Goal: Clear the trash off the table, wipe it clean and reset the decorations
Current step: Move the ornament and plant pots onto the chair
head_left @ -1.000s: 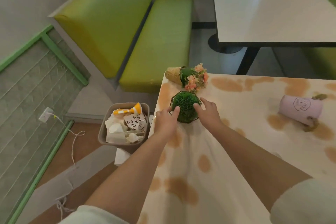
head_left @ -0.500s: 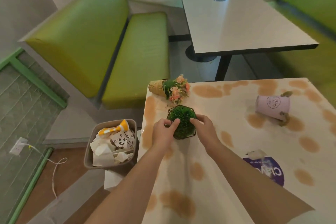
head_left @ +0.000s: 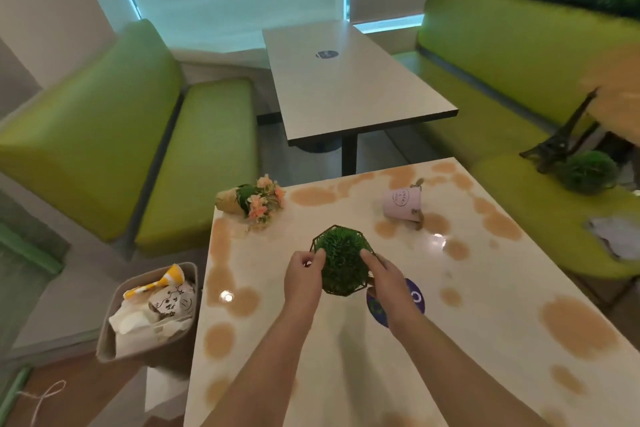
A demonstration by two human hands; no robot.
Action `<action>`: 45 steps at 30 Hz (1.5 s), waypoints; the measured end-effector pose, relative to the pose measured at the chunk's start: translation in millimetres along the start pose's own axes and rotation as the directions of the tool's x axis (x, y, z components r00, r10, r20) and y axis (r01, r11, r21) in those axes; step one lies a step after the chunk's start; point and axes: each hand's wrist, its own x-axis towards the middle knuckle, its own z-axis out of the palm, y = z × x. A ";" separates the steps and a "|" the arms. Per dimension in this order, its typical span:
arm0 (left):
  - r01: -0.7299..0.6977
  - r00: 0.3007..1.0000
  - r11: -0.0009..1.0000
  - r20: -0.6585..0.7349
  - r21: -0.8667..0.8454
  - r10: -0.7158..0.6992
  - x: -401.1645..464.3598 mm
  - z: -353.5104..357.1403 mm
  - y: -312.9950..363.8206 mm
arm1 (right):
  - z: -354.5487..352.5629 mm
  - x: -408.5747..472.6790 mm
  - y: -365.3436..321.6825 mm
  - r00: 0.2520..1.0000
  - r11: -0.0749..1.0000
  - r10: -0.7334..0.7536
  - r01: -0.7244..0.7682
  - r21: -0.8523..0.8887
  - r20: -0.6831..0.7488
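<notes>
Both grips closed on the grass ball in its black wire frame (head_left: 342, 262): left hand (head_left: 303, 279) pinching its left side, right hand (head_left: 389, 282) curled round its right side. Whether frame rests on table or hangs just above it, cannot tell.

Beyond and left of the grips, a small flower bouquet (head_left: 254, 199) lying on its side near the table's far left corner. Beyond and right, a pink pot (head_left: 403, 204) tipped over. Just under the right wrist, a round purple sticker (head_left: 414, 298), partly hidden. Left of the left grip, off the table edge, a trash bin (head_left: 114, 340) filled with paper waste.

Pale glossy table (head_left: 346, 350) blotched with tan stains. Green booth benches (head_left: 194, 163) left and right; on the right one a second grass ball (head_left: 587, 172) and a dark tower model (head_left: 561, 139). Further off, another table (head_left: 346, 87) in grey.

Open tabletop nearer than the grips and to their right.
</notes>
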 end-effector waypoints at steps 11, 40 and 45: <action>-0.032 0.982 0.993 0.183 -0.113 0.053 -128.4 135.0 25.9 | -185.7 -66.4 -34.5 0.992 0.990 -0.071 0.083 0.112 -0.108; 0.139 0.883 0.954 0.470 -0.267 0.003 -200.1 437.0 74.5 | -496.5 3.4 -70.0 0.986 0.997 -0.034 0.046 0.066 -0.166; 0.141 0.884 0.953 0.467 -0.268 0.000 -178.7 463.9 83.4 | -505.3 40.8 -76.7 0.980 0.991 -0.014 0.041 0.131 -0.198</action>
